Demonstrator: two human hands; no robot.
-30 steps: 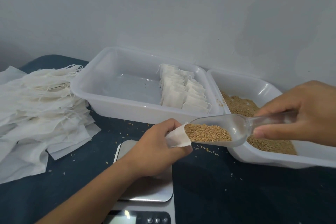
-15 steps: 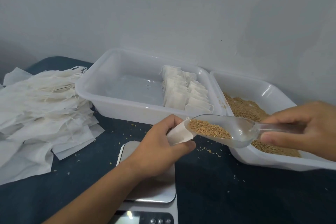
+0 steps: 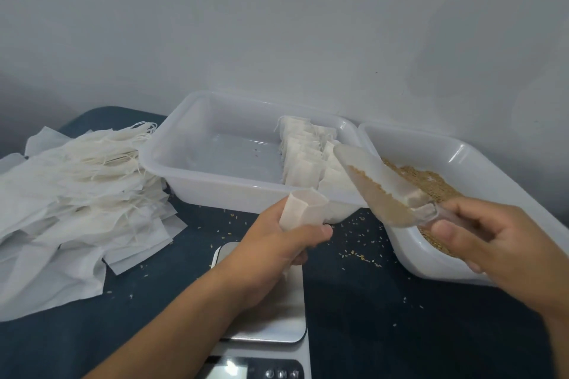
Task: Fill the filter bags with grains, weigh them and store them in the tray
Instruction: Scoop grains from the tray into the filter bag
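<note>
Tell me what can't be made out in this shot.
All from the head view:
- Scale reading: the display is cut off by the bottom edge, and the left hand and forearm cover part of the platform.
- How full the bag is: its walls hide the inside.
- Scoop handle: hidden in the right hand.
- Number of filled bags in the tray: they overlap.

The left hand holds a white filter bag with its mouth open, above a silver scale. The right hand holds a clear scoop tipped up, with grains inside. Behind them, a tray holds filled bags. Another tray holds loose grain. Empty bags lie piled on the dark table.
</note>
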